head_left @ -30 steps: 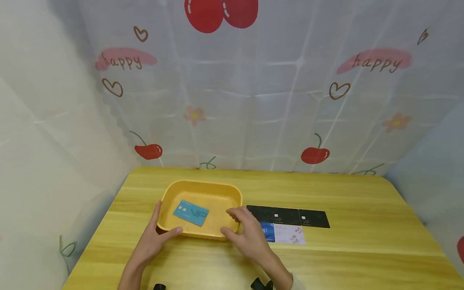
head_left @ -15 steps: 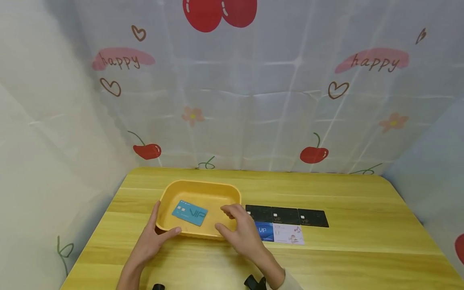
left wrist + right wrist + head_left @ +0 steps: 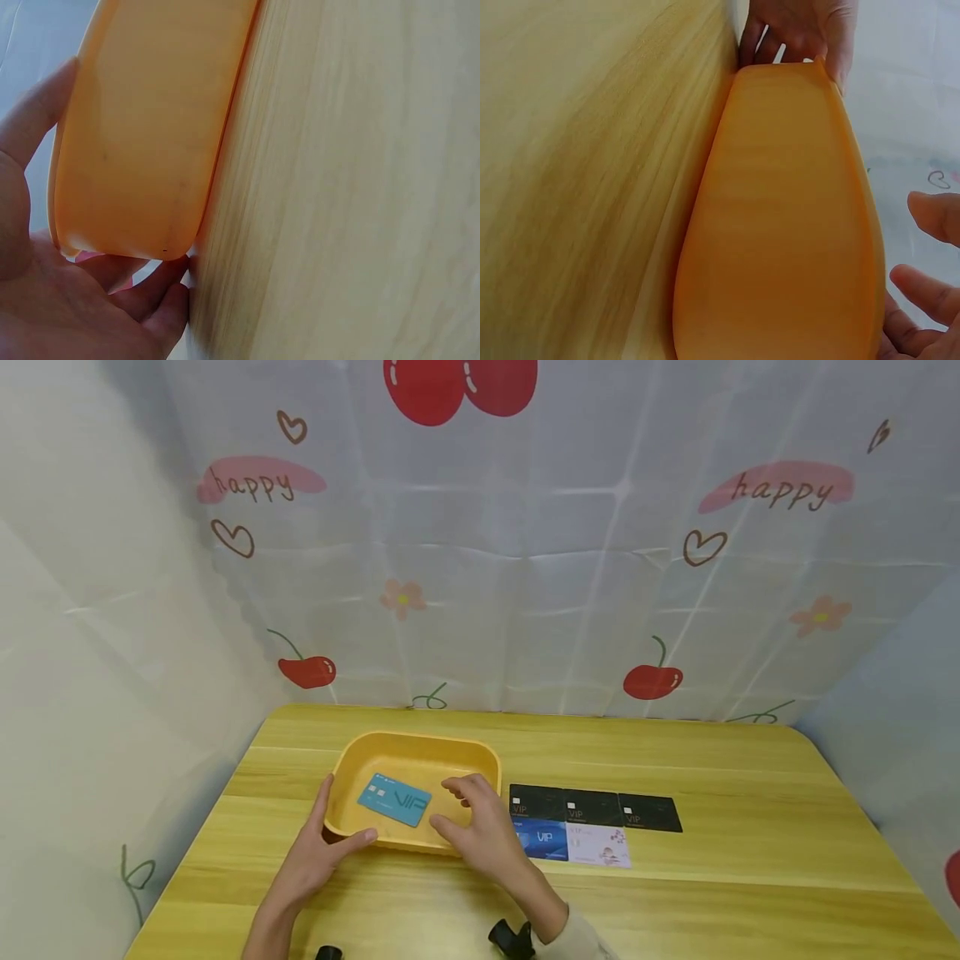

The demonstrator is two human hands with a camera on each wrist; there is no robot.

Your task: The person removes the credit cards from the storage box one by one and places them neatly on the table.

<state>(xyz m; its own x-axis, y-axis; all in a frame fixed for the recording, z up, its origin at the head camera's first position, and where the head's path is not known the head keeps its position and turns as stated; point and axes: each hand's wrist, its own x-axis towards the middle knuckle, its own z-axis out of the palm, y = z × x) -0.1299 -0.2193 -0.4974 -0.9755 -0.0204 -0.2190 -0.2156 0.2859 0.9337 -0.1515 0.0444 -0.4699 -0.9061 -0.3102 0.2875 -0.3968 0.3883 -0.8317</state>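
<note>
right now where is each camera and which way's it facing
Head: on the head, facing forward and down at the tray; left hand and right hand show.
Left wrist: on that wrist, facing tray's outer wall; left hand shows.
Right wrist: on that wrist, facing tray's outer wall; both hands show.
Wrist views share tray, tabletop, left hand.

Head view looks down; 2 wrist views crowd the tray [image 3: 427, 755].

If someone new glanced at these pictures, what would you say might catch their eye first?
Most likely the yellow tray on the table, with a blue VIP card inside. The left hand holds the tray's near left corner, and the right hand hovers over its right part. To its right lie five cards; above, red cherries decorate the pale backdrop.
</note>
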